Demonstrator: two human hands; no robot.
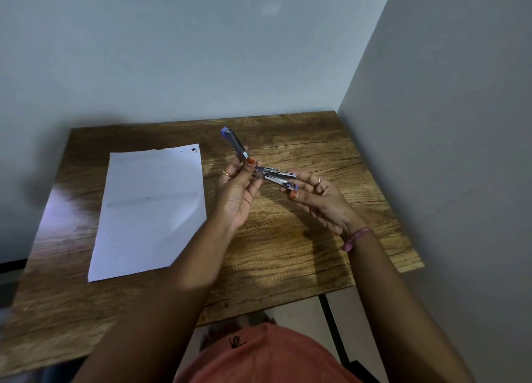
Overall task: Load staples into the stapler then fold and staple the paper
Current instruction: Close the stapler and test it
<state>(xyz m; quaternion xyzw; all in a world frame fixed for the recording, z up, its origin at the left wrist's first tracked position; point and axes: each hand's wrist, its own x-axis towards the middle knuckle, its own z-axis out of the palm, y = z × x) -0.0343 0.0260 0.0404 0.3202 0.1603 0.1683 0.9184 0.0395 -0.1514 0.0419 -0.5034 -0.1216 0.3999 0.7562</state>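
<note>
Opened stapler in both hands' grip, staples indiscernible, beside paper

A wooden table with a dark, strongly grained top stands pushed into a corner of the room. The far wall behind it is plain and pale grey-blue, and a second plain grey wall runs along the right side. Near the table's front edge a strip of light floor shows beside a black table leg
</note>
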